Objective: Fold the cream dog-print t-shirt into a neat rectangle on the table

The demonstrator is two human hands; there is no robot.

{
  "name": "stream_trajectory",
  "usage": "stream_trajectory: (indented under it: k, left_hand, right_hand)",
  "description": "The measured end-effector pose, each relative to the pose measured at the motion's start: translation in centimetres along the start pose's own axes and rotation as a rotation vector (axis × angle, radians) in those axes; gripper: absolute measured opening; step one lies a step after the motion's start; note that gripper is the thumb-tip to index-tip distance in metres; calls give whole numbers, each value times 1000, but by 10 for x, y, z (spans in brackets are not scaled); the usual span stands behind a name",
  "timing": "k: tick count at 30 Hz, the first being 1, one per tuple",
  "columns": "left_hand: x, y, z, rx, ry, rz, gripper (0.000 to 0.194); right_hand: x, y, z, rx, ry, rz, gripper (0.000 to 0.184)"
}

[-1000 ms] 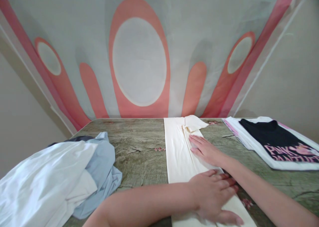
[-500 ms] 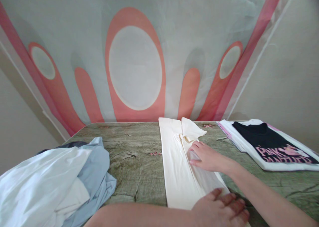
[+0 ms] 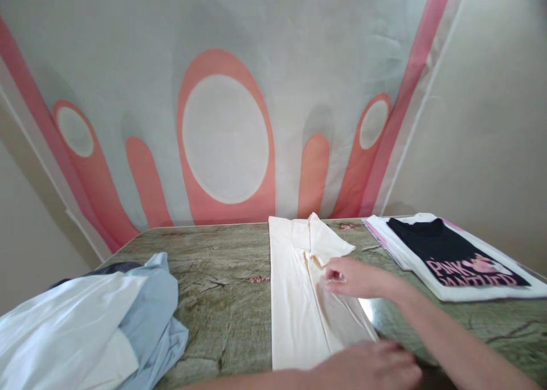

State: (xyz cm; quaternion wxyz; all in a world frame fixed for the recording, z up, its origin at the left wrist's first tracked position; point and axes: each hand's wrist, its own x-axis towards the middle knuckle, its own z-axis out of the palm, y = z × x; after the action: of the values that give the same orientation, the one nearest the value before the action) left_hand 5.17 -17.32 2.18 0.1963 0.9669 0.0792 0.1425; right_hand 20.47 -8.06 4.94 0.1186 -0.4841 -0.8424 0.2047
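A cream T-shirt [image 3: 294, 299] lies lengthwise on the table, its right side folded in and its short sleeve sticking out at the far right. My right hand [image 3: 356, 279] is at the folded layer just below that sleeve, its fingers curled in a pinch against the cloth. My left hand [image 3: 371, 367] reaches across the near part of the shirt to its right edge. Motion blurs the left fingers, and the frame's bottom cuts off that arm and the shirt's near end.
To the left lies a loose heap with a white garment [image 3: 64, 327], a light blue garment [image 3: 154, 321] and something dark behind. A flat stack at the right has a black printed T-shirt [image 3: 453, 250] on top. The wood-patterned table [image 3: 222, 321] meets a patterned backdrop [image 3: 226, 139].
My right hand has gone from lying flat to curled fingers at the fold. My left hand has slid nearer to me. The sleeve lies more spread out, and the view has tilted up.
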Motion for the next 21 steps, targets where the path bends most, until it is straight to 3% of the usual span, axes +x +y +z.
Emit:
stream_trajectory:
  k: [3, 5, 7, 10, 14, 18, 21]
  left_hand:
    - [4, -36, -53, 39, 143, -258, 52]
    - [4, -71, -71, 118, 180, -461, 52]
    - [1, -104, -72, 196, 212, -623, 51]
    - [-6, -136, -56, 244, 238, -649, 49]
    - [-12, -144, -40, 246, 267, -599, 49]
    - [-12, -138, -42, 217, 297, -589, 46]
    - [-13, -134, -44, 203, 336, -583, 43]
  right_hand:
    - [10, 38, -10, 106, 171, 125, 23]
    - [15, 67, -10, 69, 400, 257, 24]
    - [19, 92, -5, 11, 551, 379, 29]
    - [22, 113, 8, 27, 568, 443, 34]
    - [27, 117, 20, 4, 553, 458, 42]
    - [35, 118, 22, -37, 494, 500, 48]
    - [43, 123, 18, 64, 449, 475, 49]
